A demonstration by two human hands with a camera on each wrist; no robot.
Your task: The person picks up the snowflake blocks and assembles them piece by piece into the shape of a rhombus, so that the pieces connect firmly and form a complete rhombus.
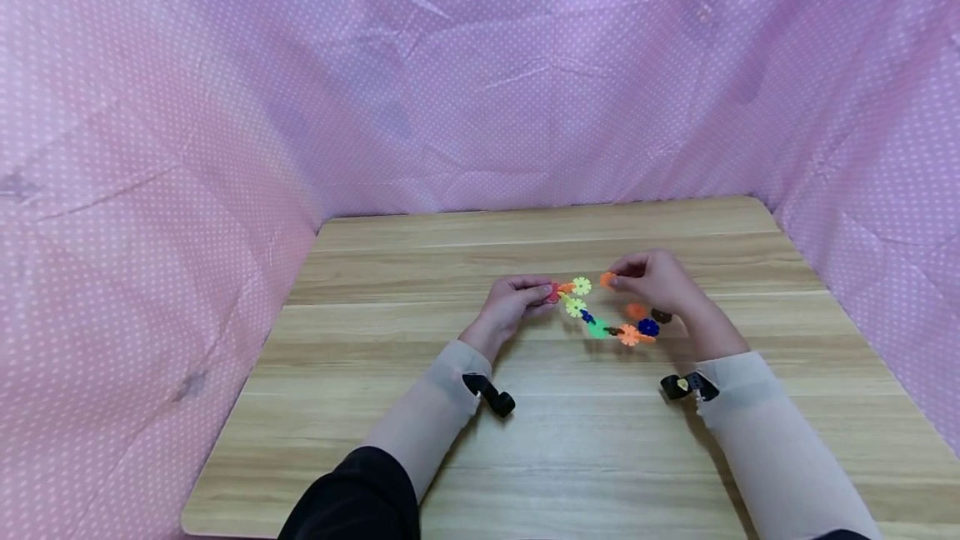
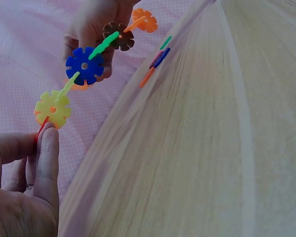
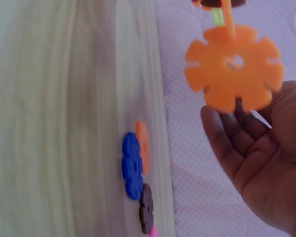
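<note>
In the head view, a chain of slotted snowflake-shaped plastic discs hangs from my left hand point(image 1: 510, 302). Thumb and fingers there pinch a red disc point(image 1: 555, 292) at the chain's end. Beside it sit an orange disc and a yellow disc point(image 1: 581, 286); the other run passes through blue, a green disc point(image 1: 597, 328) and brown to an orange disc point(image 1: 628, 334). My right hand point(image 1: 660, 282) pinches a separate orange disc point(image 1: 607, 279), just right of the yellow one and apart from it. In the right wrist view, the chain's orange disc point(image 3: 234, 69) partly covers that hand's fingertips.
Loose discs lie on the wooden table point(image 1: 375, 373) below the right hand: an orange disc point(image 1: 636, 311), a blue disc point(image 3: 132, 165) and a brown disc point(image 3: 146, 208). A pink dotted cloth point(image 1: 480, 107) surrounds the table's back and sides.
</note>
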